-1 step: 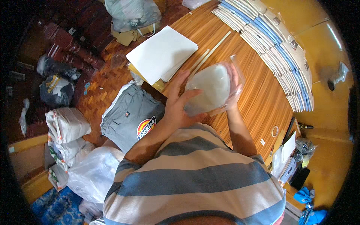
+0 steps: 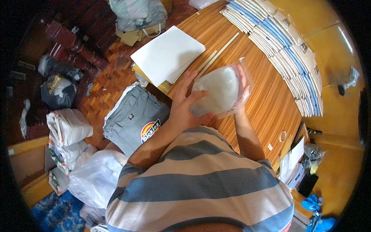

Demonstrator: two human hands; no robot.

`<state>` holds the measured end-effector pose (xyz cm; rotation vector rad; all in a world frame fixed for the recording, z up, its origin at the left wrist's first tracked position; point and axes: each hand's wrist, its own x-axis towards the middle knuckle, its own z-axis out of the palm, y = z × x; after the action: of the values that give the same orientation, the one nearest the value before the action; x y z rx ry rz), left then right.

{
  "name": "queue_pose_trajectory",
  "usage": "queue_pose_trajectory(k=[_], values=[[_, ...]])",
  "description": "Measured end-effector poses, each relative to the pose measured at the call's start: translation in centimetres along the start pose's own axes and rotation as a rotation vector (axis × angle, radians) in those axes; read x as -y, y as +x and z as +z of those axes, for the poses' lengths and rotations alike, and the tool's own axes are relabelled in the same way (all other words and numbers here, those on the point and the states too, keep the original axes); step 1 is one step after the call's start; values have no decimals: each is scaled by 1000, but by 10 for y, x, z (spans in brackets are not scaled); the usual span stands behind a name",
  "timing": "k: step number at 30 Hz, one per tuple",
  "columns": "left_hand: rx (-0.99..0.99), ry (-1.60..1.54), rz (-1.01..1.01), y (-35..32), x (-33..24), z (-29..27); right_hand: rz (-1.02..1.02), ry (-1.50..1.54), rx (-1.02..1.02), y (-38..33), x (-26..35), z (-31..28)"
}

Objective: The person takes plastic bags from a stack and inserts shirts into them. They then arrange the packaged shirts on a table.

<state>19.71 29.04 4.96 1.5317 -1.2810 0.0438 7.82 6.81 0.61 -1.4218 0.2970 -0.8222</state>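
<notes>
Between my two hands is a clear plastic packet [image 2: 216, 91] with something pale and rounded inside; its exact kind is hard to make out. My left hand [image 2: 185, 102] grips its left side, thumb lying across the front and fingers partly behind it. On the opposite side, my right hand [image 2: 242, 91] presses against the packet's edge, and the film juts out past the fingers. The packet is held up over the near edge of the wood-grain table [image 2: 266, 96], tilted toward me.
Folded shirts [image 2: 284, 52] in clear wrap line the far right edge. White sheets [image 2: 166, 54] sit at the table's left, beside thin pale strips [image 2: 218, 56]. Grey folded trousers [image 2: 133, 114] and plastic sacks [image 2: 94, 179] are at my left; a tape roll [image 2: 283, 136] lies right.
</notes>
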Motion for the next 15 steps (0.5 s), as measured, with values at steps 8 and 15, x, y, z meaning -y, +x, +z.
queue_pose_trajectory(k=[8, 15], values=[[-5, -297, -279, -31, 2, 12, 439, 469, -164, -35, -67, -26], [-110, -274, -325, -43, -3, 32, 296, 66, -15, -66, -25, 40]])
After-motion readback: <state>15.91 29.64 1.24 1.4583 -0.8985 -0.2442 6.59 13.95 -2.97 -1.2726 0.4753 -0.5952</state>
